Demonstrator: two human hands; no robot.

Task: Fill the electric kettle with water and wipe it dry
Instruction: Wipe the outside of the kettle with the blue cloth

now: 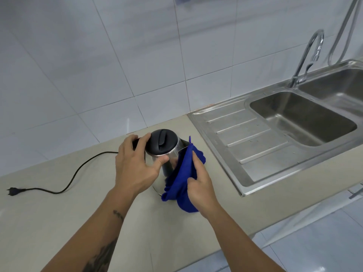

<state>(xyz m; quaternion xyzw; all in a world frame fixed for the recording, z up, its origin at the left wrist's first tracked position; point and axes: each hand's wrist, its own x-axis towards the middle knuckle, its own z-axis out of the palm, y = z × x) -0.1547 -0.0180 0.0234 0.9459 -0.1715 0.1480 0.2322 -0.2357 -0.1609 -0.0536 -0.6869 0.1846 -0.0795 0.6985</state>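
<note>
A steel electric kettle (170,160) with a closed black lid (162,142) stands on the beige counter (98,193), left of the sink. My left hand (135,165) grips it from the left, fingers around the handle side and thumb pressed on the steel body. My right hand (200,185) holds a blue cloth (183,179) flat against the kettle's right side. The cloth hangs down to the counter and hides the lower right part of the kettle.
A black power cord (78,169) trails left from the kettle to a plug (14,191) lying on the counter. A steel sink (302,118) with a ribbed drainboard (249,138) and a tap (308,55) lies to the right. A tiled wall is behind.
</note>
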